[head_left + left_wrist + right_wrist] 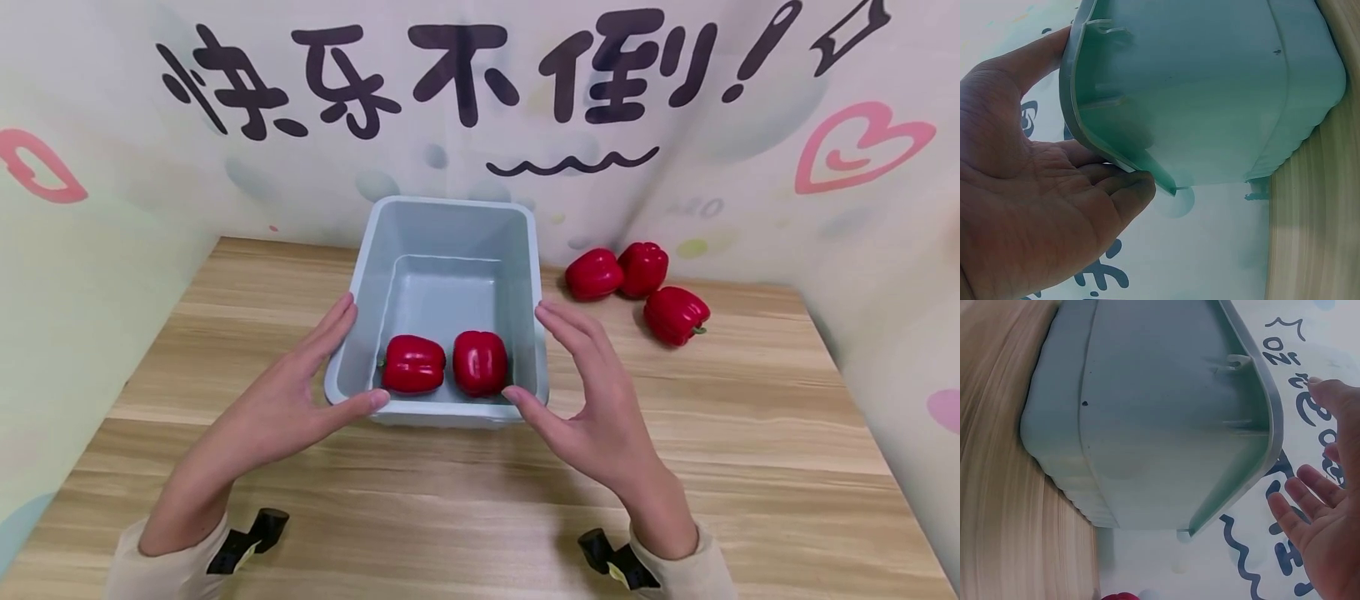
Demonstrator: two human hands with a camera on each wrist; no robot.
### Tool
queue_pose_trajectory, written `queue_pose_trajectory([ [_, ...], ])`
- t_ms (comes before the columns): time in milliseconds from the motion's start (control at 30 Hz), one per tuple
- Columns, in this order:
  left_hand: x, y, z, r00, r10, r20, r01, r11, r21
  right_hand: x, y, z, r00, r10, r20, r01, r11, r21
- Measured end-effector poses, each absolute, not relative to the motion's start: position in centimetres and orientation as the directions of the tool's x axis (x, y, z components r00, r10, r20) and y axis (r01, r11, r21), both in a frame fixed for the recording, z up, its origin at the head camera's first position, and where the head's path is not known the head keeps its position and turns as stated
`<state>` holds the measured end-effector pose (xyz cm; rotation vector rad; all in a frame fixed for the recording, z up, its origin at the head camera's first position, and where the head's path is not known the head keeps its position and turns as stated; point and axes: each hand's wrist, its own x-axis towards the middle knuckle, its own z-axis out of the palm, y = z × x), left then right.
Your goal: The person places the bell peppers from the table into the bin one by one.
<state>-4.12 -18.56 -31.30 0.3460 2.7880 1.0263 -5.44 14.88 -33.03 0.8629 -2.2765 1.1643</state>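
Left hand (285, 410) touching bin (450, 229), right hand (602, 408) just beside, thumb splayed

A: How does the plastic bin (442, 408) stand?
B: Upright on the counter (465, 508), open-topped, pale grey-blue, long sides running six to twelve o'clock.
A: Inside?
B: A red bell pepper (413, 365) at seven o'clock, stem toward nine; a second pepper (481, 363) at five.

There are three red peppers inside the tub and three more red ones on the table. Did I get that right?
Not quite: the tub has two red peppers inside, not three, as the head view shows. The three other peppers are indeed on the table.
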Motion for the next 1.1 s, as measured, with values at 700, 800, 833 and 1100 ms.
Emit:
queue_pose_trajectory([
  [700,-4.2,-18.6,-31.2,-0.962,0.266,-0.058,0.166,0.74,0.652,-5.8,15.5,-33.2,-0.739,-0.313,0.597,-0.662,0.505,-0.554],
  [800,-4.1,-18.7,-31.2,-0.962,0.266,-0.058,0.165,0.739,0.654,-5.9,15.7,-33.5,-0.744,-0.306,0.594,-0.656,0.507,-0.559],
  [833,-4.1,-18.7,-31.2,-0.962,0.266,-0.058,0.165,0.738,0.654,-6.0,15.7,-33.6,-0.747,-0.302,0.592,-0.652,0.509,-0.562],
  [1100,-4.2,-18.6,-31.3,-0.961,0.27,-0.059,0.166,0.734,0.658,-6.0,16.7,-34.5,-0.8,-0.245,0.548,-0.589,0.5,-0.635],
])
